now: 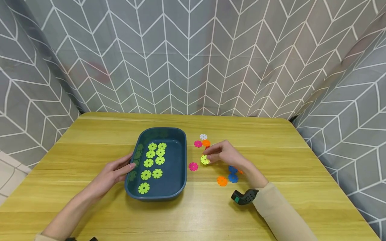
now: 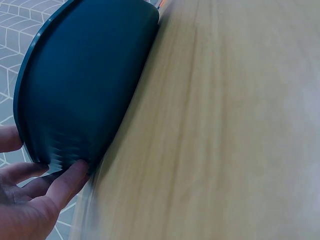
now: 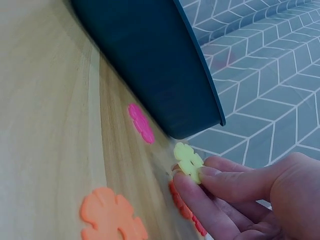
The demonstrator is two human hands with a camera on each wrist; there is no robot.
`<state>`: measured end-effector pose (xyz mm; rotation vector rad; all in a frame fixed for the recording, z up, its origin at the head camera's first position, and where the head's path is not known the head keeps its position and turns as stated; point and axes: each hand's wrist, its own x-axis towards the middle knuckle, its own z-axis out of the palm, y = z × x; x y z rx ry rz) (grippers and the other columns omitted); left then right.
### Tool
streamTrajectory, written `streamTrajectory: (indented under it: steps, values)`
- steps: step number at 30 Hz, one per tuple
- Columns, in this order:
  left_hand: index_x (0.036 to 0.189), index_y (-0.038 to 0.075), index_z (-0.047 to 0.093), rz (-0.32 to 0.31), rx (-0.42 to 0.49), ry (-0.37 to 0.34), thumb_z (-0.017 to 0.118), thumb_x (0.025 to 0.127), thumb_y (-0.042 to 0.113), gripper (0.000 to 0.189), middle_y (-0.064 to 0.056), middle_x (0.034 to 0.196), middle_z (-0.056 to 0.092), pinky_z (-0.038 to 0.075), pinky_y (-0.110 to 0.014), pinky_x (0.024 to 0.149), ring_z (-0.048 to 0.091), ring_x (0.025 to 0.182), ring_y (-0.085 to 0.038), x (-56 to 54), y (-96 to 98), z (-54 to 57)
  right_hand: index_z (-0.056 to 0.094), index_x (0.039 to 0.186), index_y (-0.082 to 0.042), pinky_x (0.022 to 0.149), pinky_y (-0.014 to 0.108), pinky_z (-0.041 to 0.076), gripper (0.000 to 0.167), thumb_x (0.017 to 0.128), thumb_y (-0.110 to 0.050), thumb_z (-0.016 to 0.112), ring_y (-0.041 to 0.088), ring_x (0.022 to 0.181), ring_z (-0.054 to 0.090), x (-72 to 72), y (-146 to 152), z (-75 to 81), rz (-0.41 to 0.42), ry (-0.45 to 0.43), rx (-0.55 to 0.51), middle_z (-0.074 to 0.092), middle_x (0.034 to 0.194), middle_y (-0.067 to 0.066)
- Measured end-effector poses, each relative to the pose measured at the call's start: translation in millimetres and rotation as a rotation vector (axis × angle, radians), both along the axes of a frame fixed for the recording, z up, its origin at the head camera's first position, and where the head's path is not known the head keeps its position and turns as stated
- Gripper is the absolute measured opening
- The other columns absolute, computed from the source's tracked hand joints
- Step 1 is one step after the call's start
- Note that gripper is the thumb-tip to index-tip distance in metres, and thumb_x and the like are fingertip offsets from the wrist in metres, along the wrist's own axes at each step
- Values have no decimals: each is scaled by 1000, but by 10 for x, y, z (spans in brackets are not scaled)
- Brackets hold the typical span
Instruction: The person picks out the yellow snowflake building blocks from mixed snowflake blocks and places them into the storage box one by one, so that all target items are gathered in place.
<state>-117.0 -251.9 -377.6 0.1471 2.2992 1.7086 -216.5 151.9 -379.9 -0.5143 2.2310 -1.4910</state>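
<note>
My right hand pinches a yellow-green notched plastic disc between thumb and fingers, just above the table to the right of a dark blue tub. In the right wrist view, the disc is held by its edge. My left hand grips the tub's left side, with the thumb at the rim and fingers against the outer wall. Inside the tub, several yellow-green discs lie flat in two rough columns on the left part of its floor.
Around my right hand lie pink discs, orange discs, blue discs, a white disc and a red disc partly hidden by the fingers. The wooden table ends at a grey patterned curtain.
</note>
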Motion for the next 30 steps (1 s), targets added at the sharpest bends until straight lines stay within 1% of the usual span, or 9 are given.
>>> streamTrajectory:
  steps: [5, 10, 13, 16, 18, 21, 25, 30]
  values:
    - [159, 4, 20, -5, 12, 6, 51, 105, 34, 70, -25, 162, 23, 53, -24, 95, 51, 132, -33, 0, 10, 1, 72, 115, 3, 84, 40, 60, 23, 93, -2, 67, 25, 91, 73, -1, -31, 39, -17, -17, -5, 71, 116, 17]
    - [159, 3, 19, -5, 12, 3, 51, 105, 34, 70, -26, 162, 23, 53, -24, 94, 51, 132, -35, 1, 13, -3, 74, 113, -2, 86, 39, 59, 22, 92, -9, 70, 25, 90, 73, -32, -106, 140, -15, -1, 8, 74, 111, 12]
    - [159, 3, 20, 0, 10, 3, 51, 105, 34, 70, -26, 162, 23, 53, -23, 93, 53, 130, -32, 6, 8, -5, 74, 114, -1, 88, 40, 58, 24, 92, -10, 71, 25, 91, 73, -69, -160, 205, 6, 7, -9, 74, 113, 12]
    - [159, 3, 20, 5, 10, 2, 51, 105, 34, 70, -26, 161, 24, 53, -21, 92, 55, 128, -28, 11, 4, -4, 73, 116, 1, 90, 47, 57, 26, 91, -9, 72, 26, 93, 72, -101, -218, 274, 30, -4, -41, 71, 117, 14]
    - [159, 3, 20, 6, 14, 1, 51, 105, 34, 70, -26, 161, 24, 53, -21, 91, 56, 127, -25, 12, 5, -4, 73, 115, -1, 91, 51, 56, 26, 90, -9, 73, 27, 93, 73, -114, -255, 318, 38, -11, -39, 71, 118, 14]
    - [159, 3, 20, 5, 17, 1, 52, 105, 33, 70, -26, 161, 24, 52, -20, 91, 57, 125, -22, 15, 6, -9, 74, 114, -3, 92, 54, 54, 25, 90, -9, 73, 30, 92, 73, -128, -316, 371, 42, -15, -28, 72, 114, 12]
    - [159, 3, 20, 0, 23, 2, 51, 105, 33, 69, -26, 161, 24, 52, -20, 91, 57, 124, -19, 17, 5, -14, 74, 114, -1, 94, 55, 53, 25, 90, -7, 72, 34, 93, 73, -140, -410, 433, 61, -24, -46, 74, 109, 12]
    - [159, 3, 20, 1, 23, 5, 51, 105, 33, 69, -26, 161, 24, 53, -20, 91, 59, 122, -17, 21, 2, -10, 74, 112, -1, 93, 56, 53, 22, 91, -7, 72, 30, 91, 74, -152, -527, 500, 85, -19, -54, 75, 106, 13]
